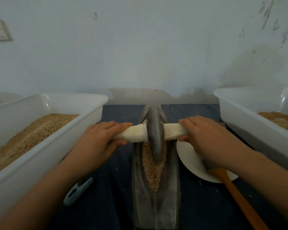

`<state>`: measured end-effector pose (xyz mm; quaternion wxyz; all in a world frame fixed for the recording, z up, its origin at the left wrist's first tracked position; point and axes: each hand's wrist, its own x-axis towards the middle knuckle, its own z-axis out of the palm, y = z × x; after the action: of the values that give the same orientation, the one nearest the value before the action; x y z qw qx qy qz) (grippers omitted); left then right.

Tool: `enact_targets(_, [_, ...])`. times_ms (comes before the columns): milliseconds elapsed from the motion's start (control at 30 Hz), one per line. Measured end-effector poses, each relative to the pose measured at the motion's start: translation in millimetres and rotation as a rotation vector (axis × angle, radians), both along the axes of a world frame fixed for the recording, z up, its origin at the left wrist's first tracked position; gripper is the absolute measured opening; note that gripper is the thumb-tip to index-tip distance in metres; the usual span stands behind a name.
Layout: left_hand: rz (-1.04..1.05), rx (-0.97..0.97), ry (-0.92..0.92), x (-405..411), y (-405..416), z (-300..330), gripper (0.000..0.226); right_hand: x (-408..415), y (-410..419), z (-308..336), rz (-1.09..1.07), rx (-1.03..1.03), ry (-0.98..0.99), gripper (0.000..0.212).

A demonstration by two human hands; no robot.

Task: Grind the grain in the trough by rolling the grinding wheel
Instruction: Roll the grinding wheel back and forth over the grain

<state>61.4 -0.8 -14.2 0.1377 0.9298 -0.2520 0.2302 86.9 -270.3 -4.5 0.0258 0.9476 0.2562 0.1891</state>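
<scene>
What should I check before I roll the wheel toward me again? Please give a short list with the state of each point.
1. Left hand grips the cloth-wrapped handle: ok.
2. Right hand grips its side of the handle: ok.
3. Grinding wheel sits inside the trough: ok.
4. Grain lies ahead of the wheel: ok.
5. Wooden spoon is clear of the trough: ok.
6. Trough is steady on the cloth: cannot tell.

white tubs (40,130) (249,113) flank blue cloth (116,113); plate (188,156), wooden spatula (236,193).
</scene>
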Motion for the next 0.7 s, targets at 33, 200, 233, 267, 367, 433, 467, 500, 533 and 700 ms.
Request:
enact_targets(33, [-0.019, -0.018, 0.038, -2.0, 3.0, 2.2, 0.048, -2.7, 0.0, 3.8, 0.017, -0.013, 0.029, 0.039])
enact_targets(200, [-0.184, -0.168, 0.495, -21.1, 24.5, 21.2, 0.041, -28.2, -7.8, 37.6, 0.101, -0.066, 0.310, 0.028])
enact_targets(233, [-0.223, -0.166, 0.564, -24.3, 27.6, 25.1, 0.044, -34.0, -10.1, 42.7, 0.114, -0.073, 0.359, 0.028])
enact_targets(267, [-0.256, -0.166, 0.605, -26.8, 29.2, 28.1, 0.046, -38.6, -11.4, 46.1, 0.122, -0.077, 0.385, 0.029])
enact_targets(367, [-0.225, -0.151, 0.484, -25.1, 25.1, 26.9, 0.048, -38.2, -10.0, 42.1, 0.103, -0.084, 0.347, 0.031])
enact_targets(433, [-0.141, -0.105, 0.280, -18.1, 16.3, 17.5, 0.046, -24.9, -6.0, 30.2, 0.051, -0.069, 0.255, 0.032])
enact_targets(467, [-0.099, -0.072, 0.175, -14.0, 11.6, 11.6, 0.045, -17.3, -3.6, 23.5, 0.024, -0.042, 0.202, 0.033])
enact_targets(500, [-0.057, -0.040, 0.081, -9.7, 7.3, 6.0, 0.045, -10.7, -1.2, 17.1, 0.006, -0.006, 0.143, 0.034])
enact_targets(533, [-0.019, -0.011, 0.016, -6.0, 4.3, 1.2, 0.047, -5.1, 0.7, 11.2, -0.001, 0.026, 0.074, 0.036])
enact_targets(700, [0.012, -0.033, 0.027, -0.6, 1.5, 0.0, 0.049, -0.8, 2.9, 0.3, -0.011, -0.007, -0.037, 0.041])
